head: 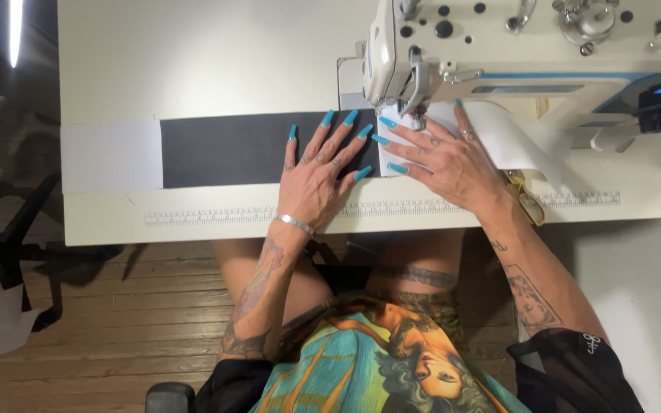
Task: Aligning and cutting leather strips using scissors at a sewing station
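My left hand [317, 174] lies flat, fingers spread, on a strip of dark grey fabric [231, 147] that runs across the cream table. My right hand [444, 157] presses flat on white fabric [510, 138] just in front of the sewing machine's needle and presser foot [418, 118]. Both hands have long turquoise nails and rest side by side where the grey and white pieces meet. A white fabric end [111, 156] lies at the strip's far left.
The white industrial sewing machine [514, 46] fills the upper right of the table [193, 61]. A printed ruler [208, 216] runs along the table's front edge. Yellow-handled scissors [528, 200] lie by my right wrist. Wooden floor [116, 321] lies below.
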